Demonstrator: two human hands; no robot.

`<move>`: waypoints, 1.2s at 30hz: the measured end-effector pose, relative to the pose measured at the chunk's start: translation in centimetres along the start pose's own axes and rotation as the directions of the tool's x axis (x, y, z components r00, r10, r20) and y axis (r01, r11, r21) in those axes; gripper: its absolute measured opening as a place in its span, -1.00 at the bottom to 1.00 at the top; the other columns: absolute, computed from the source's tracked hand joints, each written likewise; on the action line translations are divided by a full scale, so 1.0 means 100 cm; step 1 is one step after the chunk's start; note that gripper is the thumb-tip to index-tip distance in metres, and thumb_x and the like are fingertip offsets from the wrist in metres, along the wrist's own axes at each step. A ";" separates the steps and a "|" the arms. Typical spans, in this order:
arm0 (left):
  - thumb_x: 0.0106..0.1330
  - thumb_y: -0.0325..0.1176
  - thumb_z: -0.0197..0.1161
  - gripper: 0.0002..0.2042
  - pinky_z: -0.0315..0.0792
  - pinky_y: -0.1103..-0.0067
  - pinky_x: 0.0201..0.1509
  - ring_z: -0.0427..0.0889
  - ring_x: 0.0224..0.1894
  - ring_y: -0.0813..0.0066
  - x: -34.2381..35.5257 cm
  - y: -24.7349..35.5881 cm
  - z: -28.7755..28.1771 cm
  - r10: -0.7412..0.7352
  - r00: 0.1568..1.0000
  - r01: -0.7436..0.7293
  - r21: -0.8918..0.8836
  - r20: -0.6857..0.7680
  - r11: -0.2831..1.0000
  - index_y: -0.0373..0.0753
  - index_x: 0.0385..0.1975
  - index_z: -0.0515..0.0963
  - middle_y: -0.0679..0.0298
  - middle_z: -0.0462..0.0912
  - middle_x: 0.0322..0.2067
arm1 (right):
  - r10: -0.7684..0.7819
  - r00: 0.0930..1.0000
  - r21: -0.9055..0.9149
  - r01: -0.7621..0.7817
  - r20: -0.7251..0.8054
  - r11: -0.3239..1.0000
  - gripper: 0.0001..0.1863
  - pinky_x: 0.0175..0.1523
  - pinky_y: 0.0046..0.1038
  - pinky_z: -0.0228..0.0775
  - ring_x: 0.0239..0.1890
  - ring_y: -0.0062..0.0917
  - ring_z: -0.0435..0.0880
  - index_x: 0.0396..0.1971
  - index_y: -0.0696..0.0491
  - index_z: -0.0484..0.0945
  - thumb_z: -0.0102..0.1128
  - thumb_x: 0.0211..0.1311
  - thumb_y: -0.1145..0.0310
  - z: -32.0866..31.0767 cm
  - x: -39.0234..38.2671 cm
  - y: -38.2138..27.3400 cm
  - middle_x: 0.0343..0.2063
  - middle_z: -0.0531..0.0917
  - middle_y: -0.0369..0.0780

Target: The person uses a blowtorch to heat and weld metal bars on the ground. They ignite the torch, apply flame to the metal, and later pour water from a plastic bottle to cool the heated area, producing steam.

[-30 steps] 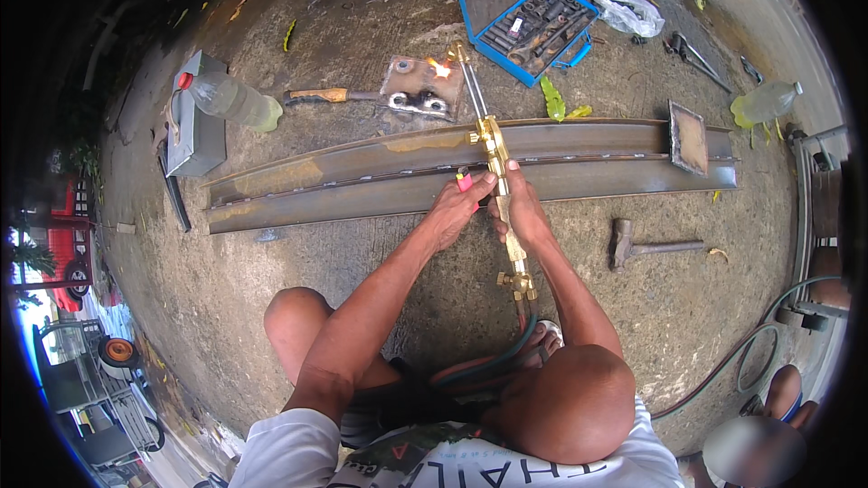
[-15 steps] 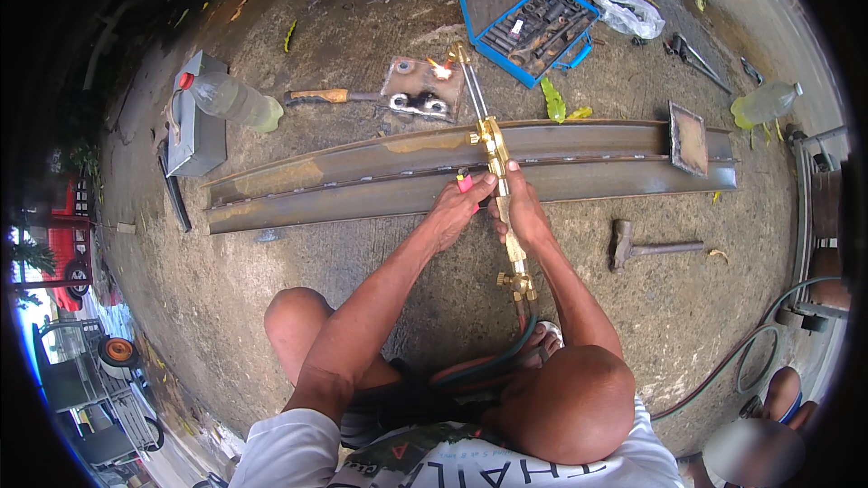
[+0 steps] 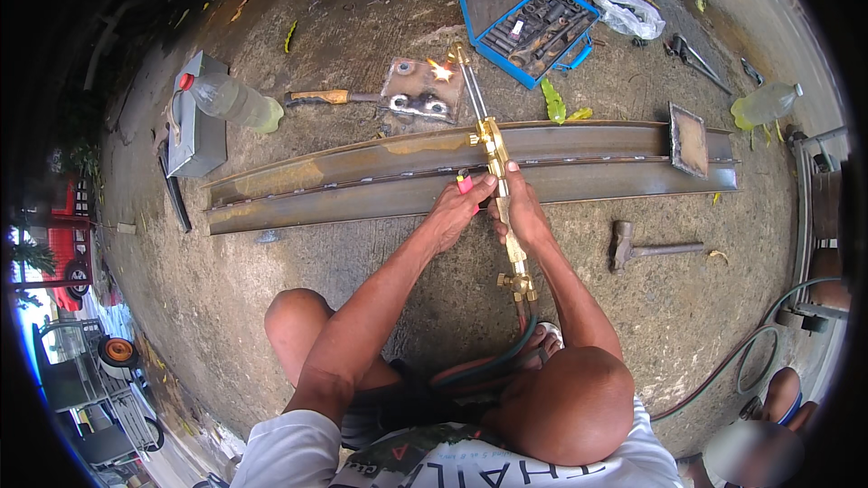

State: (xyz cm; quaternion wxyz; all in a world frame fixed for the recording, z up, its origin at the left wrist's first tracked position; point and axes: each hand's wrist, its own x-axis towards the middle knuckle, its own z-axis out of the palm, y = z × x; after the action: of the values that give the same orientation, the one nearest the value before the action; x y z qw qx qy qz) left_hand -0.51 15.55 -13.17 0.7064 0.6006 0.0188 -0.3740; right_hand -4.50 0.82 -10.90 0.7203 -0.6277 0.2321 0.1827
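A brass cutting torch points away from me, with its tip near a flame above a steel plate with round holes. My right hand is wrapped round the torch's handle. In my left hand is a pink lighter, while that hand's thumb reaches to the torch's valve area. Beneath the torch's front half lies a long steel beam. Two hoses run from the torch's rear end toward my legs.
A hammer lies to the right. Beyond the beam are a blue toolbox of sockets, a wooden-handled tool and a clear plastic bag. A square plate leans on the beam. Bottles stand either side; a person is at lower right.
The flame near the torch tip looks a little brighter and larger over the steel plate. Both hands keep practically the same place on the torch and lighter.
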 end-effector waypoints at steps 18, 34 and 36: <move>0.48 0.06 0.17 -0.62 0.26 0.34 0.20 0.51 -0.18 0.48 0.000 -0.001 0.000 -0.002 1.000 0.002 0.006 0.008 1.000 -0.18 -0.16 0.60 0.36 0.59 -0.37 | 0.003 1.000 -0.007 -0.003 -0.009 1.000 -0.27 -0.67 -0.42 0.27 -0.74 -0.61 0.35 -0.31 0.13 0.41 -0.48 0.52 -0.29 0.000 -0.001 -0.001 -0.65 0.40 -0.30; 0.49 0.01 0.19 -0.65 0.33 0.37 0.12 0.52 -0.21 0.49 -0.003 0.004 0.003 0.019 0.999 -0.018 -0.018 0.026 1.000 -0.19 -0.13 0.59 0.35 0.59 -0.37 | -0.003 1.000 0.000 0.003 -0.001 1.000 -0.28 -0.67 -0.45 0.25 -0.76 -0.62 0.32 -0.14 0.09 0.45 -0.45 0.51 -0.31 -0.001 0.001 0.001 -0.67 0.39 -0.33; 0.49 0.01 0.19 -0.65 0.33 0.38 0.12 0.52 -0.21 0.49 -0.003 0.004 0.002 0.010 0.999 -0.010 -0.025 0.034 1.000 -0.19 -0.13 0.59 0.35 0.59 -0.37 | -0.005 1.000 0.005 0.005 0.000 1.000 -0.29 -0.68 -0.45 0.25 -0.76 -0.62 0.32 -0.14 0.08 0.44 -0.45 0.51 -0.30 -0.001 0.002 0.002 -0.67 0.39 -0.33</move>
State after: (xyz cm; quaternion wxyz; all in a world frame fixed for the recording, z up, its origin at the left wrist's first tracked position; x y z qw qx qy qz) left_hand -0.59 15.54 -12.64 0.7158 0.5857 0.0085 -0.3803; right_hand -4.48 0.75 -11.16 0.7224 -0.6262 0.2310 0.1805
